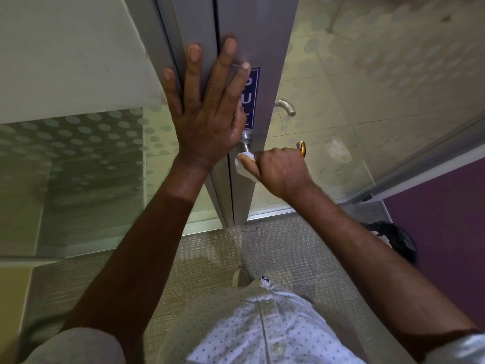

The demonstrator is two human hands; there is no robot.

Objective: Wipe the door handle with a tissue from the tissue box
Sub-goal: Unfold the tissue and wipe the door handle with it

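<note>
A grey metal door frame (265, 43) stands straight ahead, bearing a blue sign (252, 98). My left hand (207, 106) lies flat against the frame, fingers spread, just above the silver door handle (245, 144). My right hand (278, 170) is wrapped around the handle's lever with a crumpled white tissue (245, 166) pressed between thumb and metal. Only the handle's round base and its far tip (301, 148) show past my fingers. No tissue box is in view.
Frosted dotted glass panels (78, 158) flank the door on both sides. A second handle (286, 106) shows through the glass behind the door. A black bin (393, 240) sits on the carpet at right beside a purple wall (446, 219). My shoe (240, 277) points toward the door.
</note>
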